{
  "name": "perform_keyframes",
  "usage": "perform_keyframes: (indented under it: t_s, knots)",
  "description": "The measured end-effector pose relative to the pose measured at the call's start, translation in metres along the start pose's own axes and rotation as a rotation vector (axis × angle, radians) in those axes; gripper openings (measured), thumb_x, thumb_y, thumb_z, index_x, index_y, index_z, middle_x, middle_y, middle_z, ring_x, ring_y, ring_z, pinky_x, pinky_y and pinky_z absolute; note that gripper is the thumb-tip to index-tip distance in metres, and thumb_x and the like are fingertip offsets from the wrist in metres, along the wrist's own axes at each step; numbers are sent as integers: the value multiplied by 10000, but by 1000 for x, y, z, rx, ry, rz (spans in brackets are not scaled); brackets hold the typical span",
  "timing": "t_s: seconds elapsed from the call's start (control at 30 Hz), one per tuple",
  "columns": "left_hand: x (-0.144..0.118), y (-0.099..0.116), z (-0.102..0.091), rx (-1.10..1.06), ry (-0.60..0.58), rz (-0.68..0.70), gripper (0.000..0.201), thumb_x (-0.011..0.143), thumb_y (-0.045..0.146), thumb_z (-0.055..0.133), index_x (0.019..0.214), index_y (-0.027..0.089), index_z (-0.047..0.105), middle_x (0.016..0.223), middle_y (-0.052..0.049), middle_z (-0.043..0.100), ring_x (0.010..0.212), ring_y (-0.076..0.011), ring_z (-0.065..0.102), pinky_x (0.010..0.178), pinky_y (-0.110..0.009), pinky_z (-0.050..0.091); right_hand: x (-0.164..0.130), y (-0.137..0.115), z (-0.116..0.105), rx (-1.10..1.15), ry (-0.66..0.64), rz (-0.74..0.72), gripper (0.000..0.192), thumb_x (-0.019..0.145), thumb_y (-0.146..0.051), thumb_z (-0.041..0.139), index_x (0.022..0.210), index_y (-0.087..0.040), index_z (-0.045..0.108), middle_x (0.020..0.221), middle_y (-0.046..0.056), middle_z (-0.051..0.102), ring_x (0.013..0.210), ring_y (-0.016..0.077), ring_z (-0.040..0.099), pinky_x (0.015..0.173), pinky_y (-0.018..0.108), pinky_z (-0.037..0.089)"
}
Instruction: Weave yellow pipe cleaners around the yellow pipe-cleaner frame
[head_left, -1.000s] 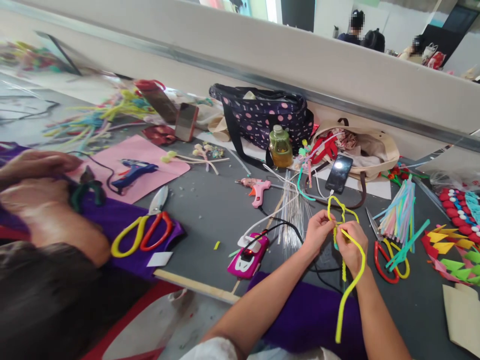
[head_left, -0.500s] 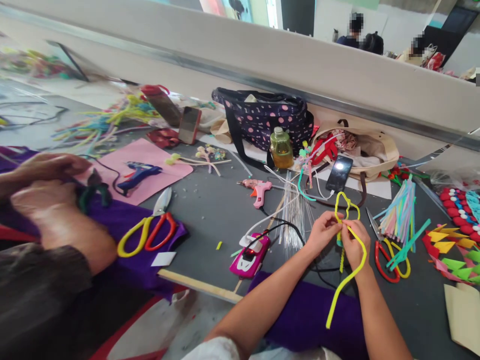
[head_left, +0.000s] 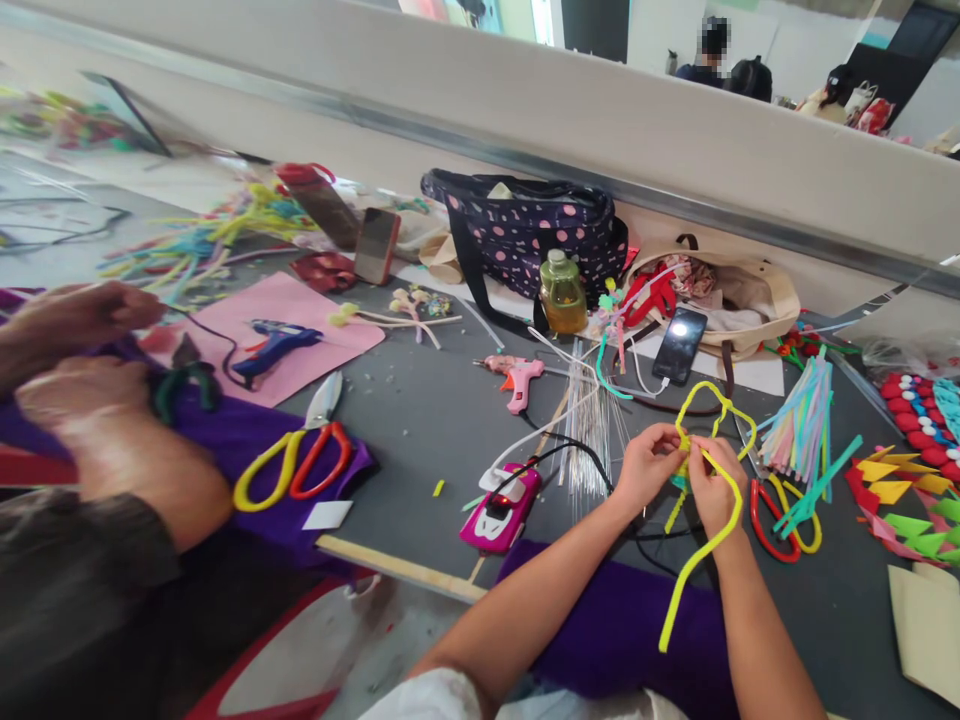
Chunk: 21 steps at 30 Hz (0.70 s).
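Note:
Both my hands pinch a yellow pipe cleaner [head_left: 694,562] that is bent into loops. My left hand [head_left: 651,465] grips it at the joint below the loops, fingers closed. Right beside it my right hand [head_left: 712,480] is closed on the same joint, and a long free end curves down over that wrist. The loops rise above my fingertips, and a short twisted end sticks out below, with a bit of green near it. How the strands cross is hidden by my fingers. Red and yellow scissors [head_left: 776,535] lie just right of my right hand.
A pink glue gun [head_left: 519,380], thin wires [head_left: 589,430] and a magenta power strip [head_left: 499,510] lie left of my hands. Pastel pipe cleaners [head_left: 799,420] lie to the right. Behind stand a bottle [head_left: 562,295] and a phone [head_left: 679,345]. A co-worker's arms [head_left: 127,440] are at left.
The yellow loops have turned and spread to the right above my fingers, and the short lower end has tilted left. My hands stay pinched at the joint. The co-worker's hands shifted slightly.

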<state>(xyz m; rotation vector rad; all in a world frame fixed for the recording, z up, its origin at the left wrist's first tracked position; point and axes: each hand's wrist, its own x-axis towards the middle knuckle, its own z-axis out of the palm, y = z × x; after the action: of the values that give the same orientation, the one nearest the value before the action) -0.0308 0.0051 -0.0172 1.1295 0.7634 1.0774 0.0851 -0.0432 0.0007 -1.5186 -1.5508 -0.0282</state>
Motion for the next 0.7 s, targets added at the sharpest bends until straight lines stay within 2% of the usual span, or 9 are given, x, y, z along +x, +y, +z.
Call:
perform_keyframes:
  t_s: [0.37, 0.53, 0.7]
  knots:
    - [-1, 1, 0, 55, -3, 73, 255, 733, 332, 729, 923, 163, 700, 840, -59, 643, 762, -159, 594, 693, -261, 483, 6, -8, -9, 141, -64, 161, 166, 915, -294, 511, 885, -206, 649, 854, 56, 661, 789, 179, 625, 689, 292, 505]
    - [-1, 8, -1, 79, -70, 102, 267, 765, 315, 699, 992, 176, 716, 864, -59, 601, 775, -158, 565, 705, -267, 465, 6, -8, -9, 105, -64, 136, 183, 940, -281, 482, 875, -206, 636, 843, 50, 650, 792, 170, 611, 716, 285, 488]
    - [1, 13, -4, 111, -159, 94, 233, 780, 292, 669, 977, 177, 717, 897, -57, 587, 813, -166, 554, 739, -270, 447, 4, -2, -6, 73, -69, 98, 186, 951, -287, 469, 890, -207, 625, 844, 51, 643, 797, 171, 607, 720, 285, 477]
